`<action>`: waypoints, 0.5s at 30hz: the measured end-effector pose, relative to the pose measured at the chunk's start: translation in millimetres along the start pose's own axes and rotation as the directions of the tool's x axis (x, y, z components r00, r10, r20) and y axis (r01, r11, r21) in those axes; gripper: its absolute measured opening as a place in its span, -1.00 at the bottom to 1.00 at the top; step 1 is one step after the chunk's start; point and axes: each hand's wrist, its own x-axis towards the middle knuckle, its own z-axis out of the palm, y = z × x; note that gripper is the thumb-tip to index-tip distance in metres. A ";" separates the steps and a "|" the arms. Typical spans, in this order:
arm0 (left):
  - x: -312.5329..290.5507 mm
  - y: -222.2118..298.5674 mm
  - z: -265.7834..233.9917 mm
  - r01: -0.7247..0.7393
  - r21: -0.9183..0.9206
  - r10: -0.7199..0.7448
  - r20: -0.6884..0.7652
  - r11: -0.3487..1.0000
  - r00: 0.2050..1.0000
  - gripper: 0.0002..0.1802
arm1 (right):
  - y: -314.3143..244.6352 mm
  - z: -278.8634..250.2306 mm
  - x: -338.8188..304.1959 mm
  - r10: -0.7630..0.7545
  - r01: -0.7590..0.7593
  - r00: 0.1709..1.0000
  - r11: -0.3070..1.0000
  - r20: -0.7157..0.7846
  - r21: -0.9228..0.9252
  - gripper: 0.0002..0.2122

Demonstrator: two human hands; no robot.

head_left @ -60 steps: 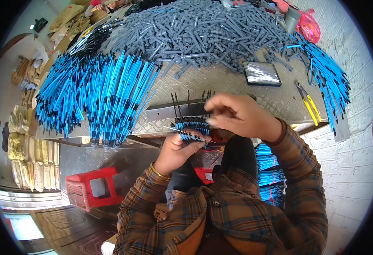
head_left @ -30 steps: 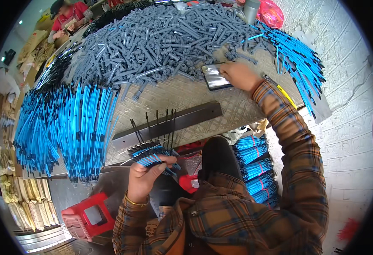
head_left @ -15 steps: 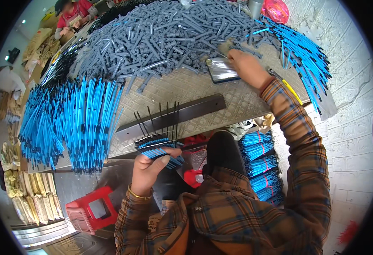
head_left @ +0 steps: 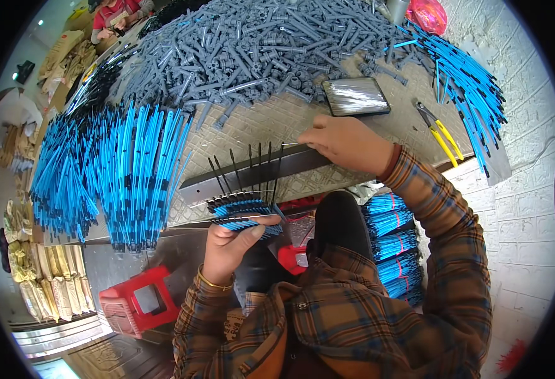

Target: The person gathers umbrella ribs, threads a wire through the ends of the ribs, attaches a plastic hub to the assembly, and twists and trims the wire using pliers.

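Bundle of short blue-and-black pieces is sitting just off the table's near edge, in my left hand. Grip there: thumb and fingers are closing firmly on its near side, thumb lying along the edge. I am probably pinching low so that the upper face stays uncovered and the layers keep together.

Black rods are standing up from the bundle, slightly fanned, with gaps between them; the spread is presumably leaving room for fingertips. Behind them the dark bar is lying aslant on the table. Whether rods and bar are touching, I cannot tell.

Right hand: fingertips are pressing together, gap nil, holding what looks like a pin by one end. The free end is pointing left, near the rightmost rod; an end grip is likely leaving most of the length exposed.

Farther out, the tray of loose pins is resting beyond the right hand, seemingly for short reach. Pliers are lying to its right, yellow handles facing me, apparently for easy pickup. Grey parts are filling the far side.
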 end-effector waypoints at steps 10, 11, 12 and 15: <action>1.4 0.9 -0.7 -0.009 -0.044 0.009 0.008 0.999 1.000 -0.79 | 3.2 -2.4 -1.0 0.010 -0.010 1.000 1.000 -0.007 -0.003 -0.81; 1.5 0.5 -0.8 -0.012 -0.044 0.012 0.009 0.999 1.000 -0.79 | 4.3 -0.5 -0.7 0.000 0.000 1.000 1.000 -0.015 -0.011 -0.81; 1.7 0.3 -0.9 -0.016 -0.044 0.016 0.009 0.999 1.000 -0.79 | 4.8 0.6 -0.2 -0.010 0.010 1.000 1.000 -0.023 -0.018 -0.81; 2.1 0.7 -1.1 -0.019 -0.039 0.019 0.013 0.999 1.000 -0.79 | 3.7 2.7 3.5 0.006 -0.006 1.000 1.000 -0.007 -0.009 -0.82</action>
